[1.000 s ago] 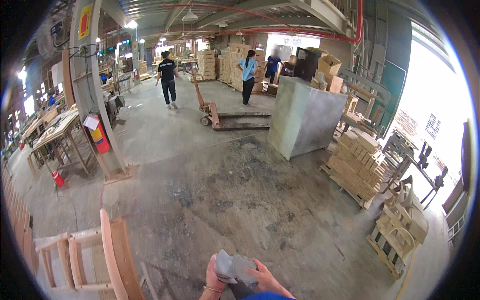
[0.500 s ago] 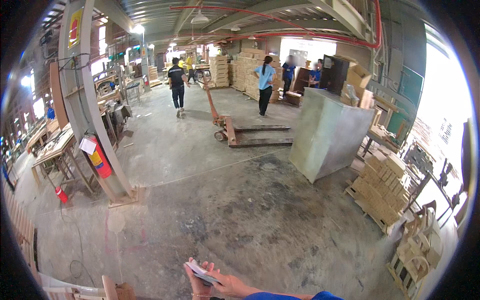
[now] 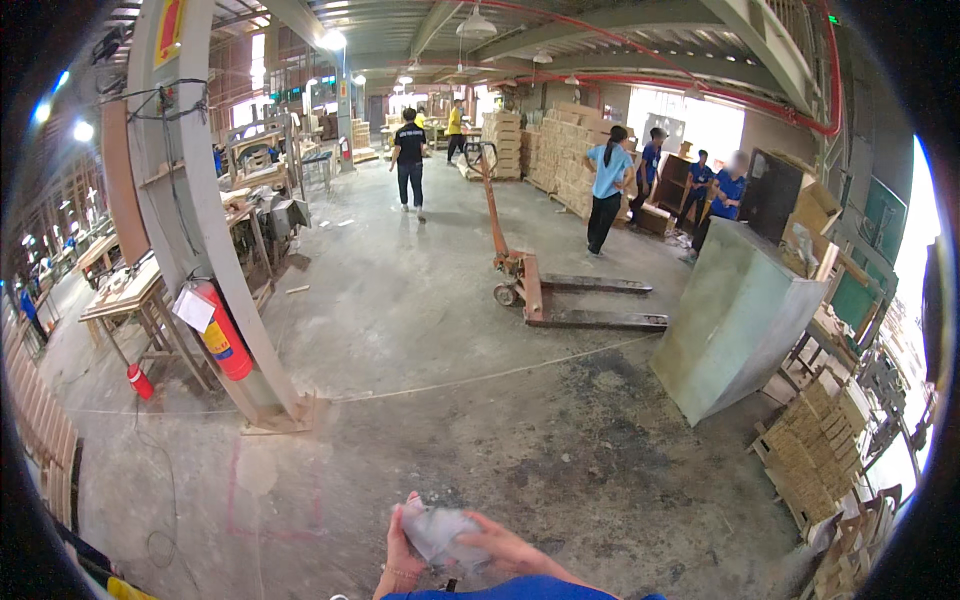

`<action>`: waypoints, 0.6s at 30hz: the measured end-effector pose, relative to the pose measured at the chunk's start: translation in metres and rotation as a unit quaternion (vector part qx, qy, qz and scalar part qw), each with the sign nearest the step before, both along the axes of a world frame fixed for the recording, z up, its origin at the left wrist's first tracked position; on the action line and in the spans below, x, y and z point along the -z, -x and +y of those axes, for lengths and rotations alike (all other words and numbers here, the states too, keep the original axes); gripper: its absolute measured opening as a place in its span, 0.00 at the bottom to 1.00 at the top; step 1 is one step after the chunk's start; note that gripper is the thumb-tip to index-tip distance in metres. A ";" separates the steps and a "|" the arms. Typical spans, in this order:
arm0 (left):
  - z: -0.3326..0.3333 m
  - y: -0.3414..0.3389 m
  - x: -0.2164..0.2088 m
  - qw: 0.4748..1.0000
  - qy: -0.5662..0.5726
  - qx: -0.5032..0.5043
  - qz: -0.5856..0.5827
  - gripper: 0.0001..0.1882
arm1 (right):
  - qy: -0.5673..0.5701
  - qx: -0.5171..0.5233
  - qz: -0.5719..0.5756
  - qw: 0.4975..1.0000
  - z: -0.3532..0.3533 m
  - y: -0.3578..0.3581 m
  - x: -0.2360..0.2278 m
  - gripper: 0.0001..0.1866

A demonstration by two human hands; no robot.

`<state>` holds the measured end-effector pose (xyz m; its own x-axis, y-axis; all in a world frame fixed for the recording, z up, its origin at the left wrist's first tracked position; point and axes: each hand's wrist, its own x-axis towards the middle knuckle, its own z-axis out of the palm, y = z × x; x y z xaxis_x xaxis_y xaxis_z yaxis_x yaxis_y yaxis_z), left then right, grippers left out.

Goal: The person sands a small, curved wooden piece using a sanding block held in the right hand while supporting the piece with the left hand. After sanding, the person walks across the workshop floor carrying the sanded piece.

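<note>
Low in the view, at the front of my body, my left hand holds a crumpled, grey-white thing that looks like thin cloth or a sheet. Its fingers and thumb come up round the left edge. My right hand reaches in from the right, its fingers resting on the right side of the same thing. Motion blurs it, so I cannot make out its exact kind.
Ahead, an orange pallet jack stands on the concrete floor. Left of it, a steel column carries a red fire extinguisher. To the right are a grey metal cabinet and stacked wood pieces. Several people are farther back.
The flat, folded-looking thing in my hands is now spread wider and crumpled. My hands are farther apart. The view has turned left, so the scene shifts right; a person in black has walked farther away.
</note>
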<state>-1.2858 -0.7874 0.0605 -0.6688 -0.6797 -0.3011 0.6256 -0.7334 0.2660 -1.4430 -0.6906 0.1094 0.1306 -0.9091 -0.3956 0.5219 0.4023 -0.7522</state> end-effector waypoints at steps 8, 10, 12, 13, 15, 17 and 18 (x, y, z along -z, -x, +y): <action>-0.150 0.143 0.002 0.986 0.123 0.089 -0.063 0.26 | 0.185 0.198 0.318 0.908 -0.150 0.085 0.004 0.29; -0.186 0.196 -0.021 0.976 0.177 0.045 -0.119 0.29 | 0.182 0.166 0.532 0.811 -0.205 0.095 0.012 0.28; -0.244 0.227 -0.050 0.968 0.228 0.020 -0.107 0.31 | 0.278 0.213 0.542 0.763 -0.270 0.121 -0.001 0.27; -0.276 0.241 -0.066 0.967 0.239 -0.002 -0.088 0.31 | 0.303 0.208 0.549 0.750 -0.304 0.135 -0.012 0.26; -0.338 0.258 -0.088 0.964 0.253 -0.047 -0.063 0.31 | 0.377 0.196 0.534 0.731 -0.361 0.155 -0.028 0.25; -0.390 0.266 -0.098 0.956 0.270 -0.097 -0.066 0.31 | 0.404 0.165 0.532 0.726 -0.412 0.169 -0.040 0.24; -0.413 0.271 -0.100 0.951 0.278 -0.121 -0.066 0.31 | 0.416 0.150 0.531 0.722 -0.439 0.177 -0.047 0.23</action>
<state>-1.5573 -1.2009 0.1602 -0.4533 -0.8878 0.0795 0.6924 -0.2945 0.6587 -1.6199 -1.1293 0.1562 -0.0973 -0.8142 0.5723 -0.5587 -0.4312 -0.7085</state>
